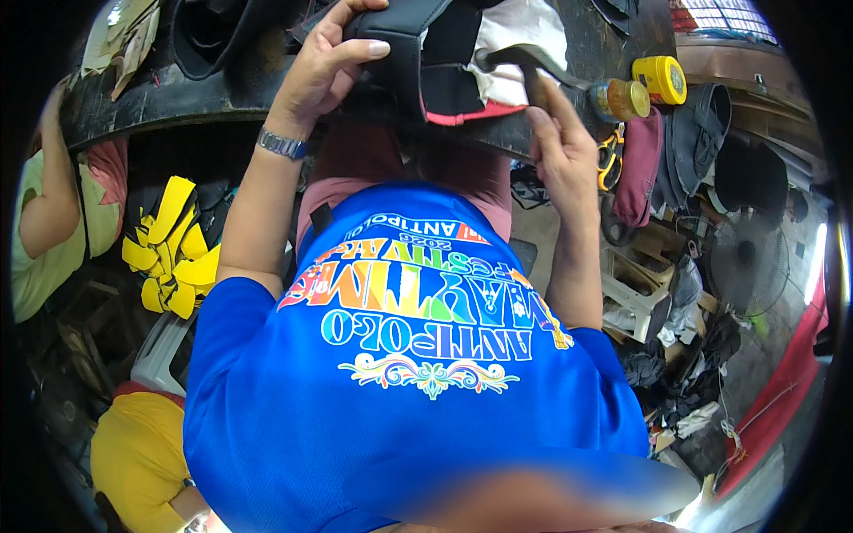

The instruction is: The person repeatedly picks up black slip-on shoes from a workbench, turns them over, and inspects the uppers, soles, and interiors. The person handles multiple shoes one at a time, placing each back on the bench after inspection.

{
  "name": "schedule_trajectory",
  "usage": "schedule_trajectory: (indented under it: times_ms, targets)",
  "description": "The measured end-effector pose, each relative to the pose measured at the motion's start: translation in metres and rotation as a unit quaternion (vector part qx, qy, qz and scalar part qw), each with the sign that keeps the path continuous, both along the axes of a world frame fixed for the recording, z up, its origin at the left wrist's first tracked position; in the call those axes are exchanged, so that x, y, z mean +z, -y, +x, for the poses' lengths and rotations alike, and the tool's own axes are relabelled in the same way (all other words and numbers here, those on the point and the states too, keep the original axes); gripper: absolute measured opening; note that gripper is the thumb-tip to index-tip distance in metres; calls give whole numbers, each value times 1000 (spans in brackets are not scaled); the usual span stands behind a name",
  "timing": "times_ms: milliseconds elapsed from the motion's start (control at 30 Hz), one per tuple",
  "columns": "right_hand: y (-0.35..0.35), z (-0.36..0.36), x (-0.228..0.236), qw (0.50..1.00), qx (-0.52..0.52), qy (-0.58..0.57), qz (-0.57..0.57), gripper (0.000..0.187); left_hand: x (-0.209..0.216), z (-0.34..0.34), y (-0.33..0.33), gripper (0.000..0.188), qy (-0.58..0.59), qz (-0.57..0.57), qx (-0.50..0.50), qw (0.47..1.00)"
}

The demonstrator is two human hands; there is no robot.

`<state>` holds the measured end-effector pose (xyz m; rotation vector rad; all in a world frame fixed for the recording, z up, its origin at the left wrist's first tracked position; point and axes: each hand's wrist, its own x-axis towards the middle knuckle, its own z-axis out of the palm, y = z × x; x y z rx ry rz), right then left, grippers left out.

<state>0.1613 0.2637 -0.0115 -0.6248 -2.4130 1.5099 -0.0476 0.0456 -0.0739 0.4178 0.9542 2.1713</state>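
My left hand [327,71], with a metal watch on its wrist, grips a black padded piece that looks like part of a bag [400,40] at the table's near edge. Its folded walls stand up, and a red strip [475,114] runs along the near side. My right hand [564,142] is closed around the handle of a hammer [524,57], whose dark metal head is over a white sheet-like lining [524,27] beside the black piece. Whether the hammer touches the lining, I cannot tell.
On the dark table's right end stand a glass jar [619,99] and a yellow tub [658,80]. Orange-handled scissors [610,160] and maroon and black pieces [640,169] hang beside it. Yellow cut pieces [173,249] lie at left. Two people are at left; a fan [746,262] stands right.
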Motion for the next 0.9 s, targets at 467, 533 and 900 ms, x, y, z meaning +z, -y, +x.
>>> schedule_trajectory:
  times_ms: [467, 533, 900]
  targets:
    - [2, -41, -1, 984, 43, 58, 164, 36, 2, -10, -5, 43, 24, -70, -14, 997]
    - [-6, -35, 5, 980, 84, -25, 177, 34, 10, -9, -13, 40, 30, -75, -9, 997]
    - [-5, -15, -1, 989, 33, 13, 146, 42, 12, 0, -30, 38, -61, -117, 47, 990]
